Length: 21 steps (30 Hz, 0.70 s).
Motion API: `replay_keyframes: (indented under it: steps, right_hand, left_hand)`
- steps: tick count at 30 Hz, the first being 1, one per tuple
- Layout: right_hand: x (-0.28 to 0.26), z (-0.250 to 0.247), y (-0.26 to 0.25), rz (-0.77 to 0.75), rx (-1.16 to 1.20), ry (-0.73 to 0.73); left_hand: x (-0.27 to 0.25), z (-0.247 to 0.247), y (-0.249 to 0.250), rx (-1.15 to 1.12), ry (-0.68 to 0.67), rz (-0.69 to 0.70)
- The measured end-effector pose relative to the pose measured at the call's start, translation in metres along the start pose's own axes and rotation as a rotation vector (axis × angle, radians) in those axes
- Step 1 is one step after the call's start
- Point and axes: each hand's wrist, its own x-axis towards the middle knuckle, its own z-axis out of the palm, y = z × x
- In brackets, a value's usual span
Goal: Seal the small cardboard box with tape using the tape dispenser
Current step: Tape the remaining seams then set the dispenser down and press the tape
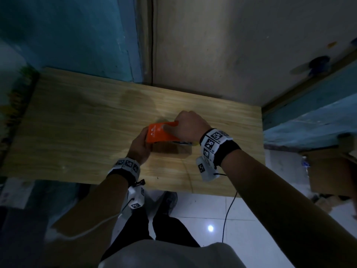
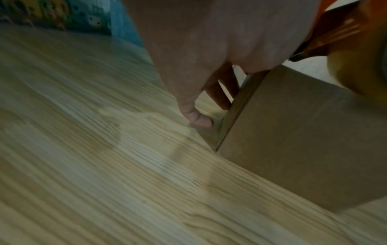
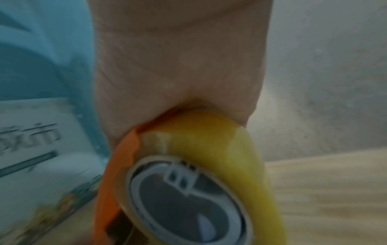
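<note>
A small brown cardboard box (image 1: 170,150) (image 2: 303,140) lies on the wooden table (image 1: 77,122). My left hand (image 1: 140,144) (image 2: 209,49) grips its left end, with the fingers (image 2: 201,119) curled down over that end face. An orange tape dispenser (image 1: 158,135) (image 2: 339,24) (image 3: 121,165) sits on top of the box and hides most of its lid. My right hand (image 1: 190,126) (image 3: 178,58) is wrapped round the dispenser from the right. Its yellowish tape roll (image 3: 209,131) (image 2: 360,71) on a grey core sits under the palm.
The table stands against a blue and grey wall. Printed packaging (image 1: 17,105) leans along its left edge. A larger cardboard box (image 1: 328,171) sits on the floor to the right. White floor tiles (image 1: 212,209) and my legs lie below the table's near edge.
</note>
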Motion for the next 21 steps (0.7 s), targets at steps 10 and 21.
replay_keyframes:
  steps: [10, 21]
  right_hand:
    - [-0.015, -0.012, 0.021, 0.038, -0.071, -0.001]
    - [-0.014, -0.008, 0.034, 0.031, 0.041, 0.002]
  left_hand:
    - [0.000, -0.002, 0.005, 0.366, 0.013, 0.033]
    - [0.012, 0.011, 0.021, 0.191, 0.017, 0.064]
